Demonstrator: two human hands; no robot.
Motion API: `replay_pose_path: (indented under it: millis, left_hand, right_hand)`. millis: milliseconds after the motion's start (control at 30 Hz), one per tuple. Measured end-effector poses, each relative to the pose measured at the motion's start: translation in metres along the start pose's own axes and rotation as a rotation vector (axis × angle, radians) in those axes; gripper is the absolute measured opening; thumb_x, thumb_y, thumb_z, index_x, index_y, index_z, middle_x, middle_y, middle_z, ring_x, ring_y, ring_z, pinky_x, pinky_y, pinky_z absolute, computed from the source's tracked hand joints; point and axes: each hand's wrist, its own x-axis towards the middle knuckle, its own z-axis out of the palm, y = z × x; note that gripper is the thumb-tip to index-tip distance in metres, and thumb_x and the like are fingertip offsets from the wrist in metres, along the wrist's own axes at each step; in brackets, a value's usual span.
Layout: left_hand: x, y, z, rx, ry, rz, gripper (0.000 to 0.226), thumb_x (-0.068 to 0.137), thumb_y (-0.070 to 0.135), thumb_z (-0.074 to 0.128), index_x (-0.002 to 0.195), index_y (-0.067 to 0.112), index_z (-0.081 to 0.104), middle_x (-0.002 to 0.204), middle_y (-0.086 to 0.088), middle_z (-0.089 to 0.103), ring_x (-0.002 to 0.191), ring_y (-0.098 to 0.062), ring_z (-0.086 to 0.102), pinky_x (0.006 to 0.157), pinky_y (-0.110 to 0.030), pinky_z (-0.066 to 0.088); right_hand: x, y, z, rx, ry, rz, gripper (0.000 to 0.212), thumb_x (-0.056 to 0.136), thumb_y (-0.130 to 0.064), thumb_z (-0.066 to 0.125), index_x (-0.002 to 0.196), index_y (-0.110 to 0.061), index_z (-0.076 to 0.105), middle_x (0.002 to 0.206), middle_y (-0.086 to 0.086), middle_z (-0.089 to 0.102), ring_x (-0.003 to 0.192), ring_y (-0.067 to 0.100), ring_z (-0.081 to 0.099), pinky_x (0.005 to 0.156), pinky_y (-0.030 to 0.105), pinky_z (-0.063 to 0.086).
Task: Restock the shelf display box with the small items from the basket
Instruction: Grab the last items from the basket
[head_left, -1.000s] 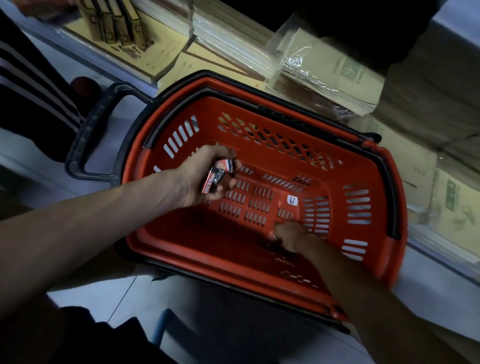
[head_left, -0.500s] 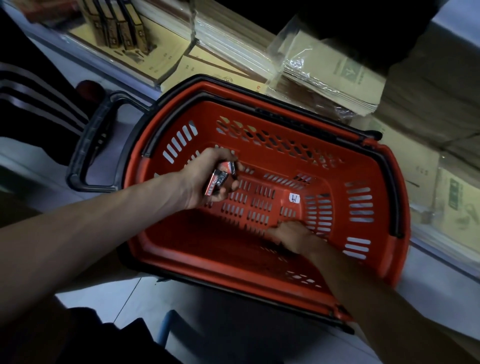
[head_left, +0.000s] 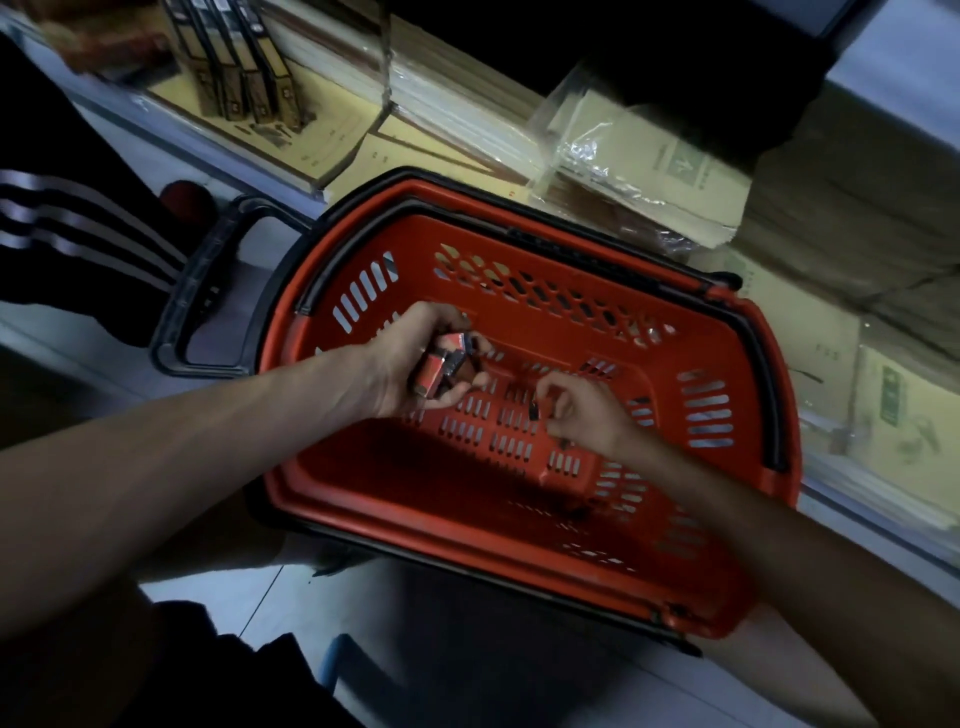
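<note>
**Both hands down in the red basket**

On my feed from the head camera, the basket (head_left: 467, 551) sat on the pale floor (head_left: 218, 597), pushed up against a low shelf (head_left: 156, 130). Its black handle (head_left: 192, 306) stuck out to the left. Both hands were inside it, above the slotted bottom.

The left hand (head_left: 400, 364) was curled around a bunch of small items (head_left: 441, 366) – red and dark little packs, held between thumb and fingers near the basket's far-left wall. I could not count them; the picture was too dim.

The right hand (head_left: 587, 415) hovered just beside the left, not touching it. Its fingertips were bent in and pinching one dark item (head_left: 534, 410) – small, and too blurred for me to tell anything more about it.

Behind the basket, paper stacks (head_left: 649, 171) in brown and cream lay on the shelf, some wrapped in clear plastic.
</note>
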Motion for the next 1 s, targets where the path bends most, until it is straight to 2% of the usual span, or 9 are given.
replay_pose_path:
  millis: [133, 267, 433, 567, 700, 833, 900, 1000]
  left_hand:
    - [-0.005, 0.002, 0.008, 0.012, -0.038, -0.019, 0.028, 0.093, 0.029, 0.051, 0.096, 0.015, 0.075, 0.087, -0.006, 0.072, 0.07, -0.018, 0.07, 0.053, -0.023, 0.055]
    - [-0.007, 0.007, 0.025, -0.013, -0.052, 0.013, 0.033, 0.094, 0.027, 0.047, 0.113, 0.018, 0.073, 0.081, -0.004, 0.071, 0.065, -0.017, 0.069, 0.054, -0.022, 0.053]
    - [-0.014, 0.009, 0.068, -0.044, -0.116, 0.051, 0.025, 0.093, 0.029, 0.049, 0.084, 0.015, 0.069, 0.076, -0.005, 0.071, 0.062, -0.018, 0.068, 0.055, -0.021, 0.052]
    - [-0.031, 0.012, 0.099, -0.107, -0.204, 0.091, 0.031, 0.092, 0.035, 0.049, 0.08, 0.016, 0.07, 0.07, -0.004, 0.07, 0.06, -0.018, 0.068, 0.057, -0.025, 0.056]
    - [-0.042, 0.013, 0.112, -0.202, -0.193, 0.111, 0.035, 0.09, 0.046, 0.052, 0.081, 0.018, 0.072, 0.073, -0.001, 0.07, 0.058, -0.015, 0.067, 0.058, -0.027, 0.058]
    - [-0.044, 0.015, 0.11, -0.263, -0.184, 0.112, 0.045, 0.086, 0.06, 0.06, 0.075, 0.02, 0.077, 0.081, 0.002, 0.073, 0.066, -0.014, 0.07, 0.061, -0.026, 0.058]
    - [-0.043, 0.02, 0.106, -0.291, -0.19, 0.123, 0.051, 0.084, 0.068, 0.063, 0.076, 0.02, 0.079, 0.086, 0.002, 0.074, 0.075, -0.014, 0.071, 0.065, -0.027, 0.059]
    - [-0.043, 0.03, 0.103, -0.303, -0.211, 0.141, 0.052, 0.083, 0.068, 0.066, 0.083, 0.019, 0.082, 0.094, 0.003, 0.076, 0.082, -0.012, 0.071, 0.071, -0.028, 0.058]
  right_hand:
    - [-0.019, -0.046, -0.044, 0.084, 0.048, -0.125, 0.039, 0.075, -0.006, 0.082, 0.1, -0.031, 0.065, 0.07, 0.002, 0.069, 0.065, 0.023, 0.07, 0.064, 0.041, 0.059]
    - [-0.042, -0.09, -0.097, 0.088, 0.127, -0.25, 0.04, 0.075, -0.007, 0.08, 0.101, -0.034, 0.066, 0.071, -0.001, 0.068, 0.068, 0.014, 0.069, 0.069, 0.033, 0.057]
    - [-0.077, -0.131, -0.145, 0.172, 0.248, -0.384, 0.038, 0.077, -0.001, 0.077, 0.103, -0.026, 0.066, 0.076, 0.0, 0.066, 0.07, 0.011, 0.066, 0.07, 0.024, 0.055]
    - [-0.102, -0.141, -0.157, 0.161, 0.322, -0.419, 0.036, 0.08, -0.003, 0.077, 0.105, -0.027, 0.067, 0.079, -0.001, 0.066, 0.07, 0.007, 0.064, 0.07, 0.016, 0.05]
    - [-0.102, -0.14, -0.153, 0.108, 0.383, -0.401, 0.033, 0.082, -0.01, 0.073, 0.105, -0.034, 0.068, 0.076, 0.0, 0.063, 0.068, 0.008, 0.061, 0.067, 0.028, 0.054]
    - [-0.089, -0.148, -0.149, 0.084, 0.368, -0.362, 0.035, 0.089, -0.009, 0.065, 0.111, -0.036, 0.068, 0.07, -0.005, 0.058, 0.061, 0.007, 0.054, 0.062, 0.039, 0.051]
    - [-0.088, -0.151, -0.148, 0.065, 0.388, -0.357, 0.038, 0.093, -0.011, 0.061, 0.119, -0.037, 0.067, 0.076, -0.009, 0.059, 0.067, 0.005, 0.055, 0.062, 0.032, 0.049]
    - [-0.091, -0.151, -0.152, 0.073, 0.472, -0.339, 0.046, 0.095, -0.016, 0.061, 0.133, -0.041, 0.063, 0.09, -0.01, 0.062, 0.082, 0.002, 0.059, 0.071, 0.016, 0.047]
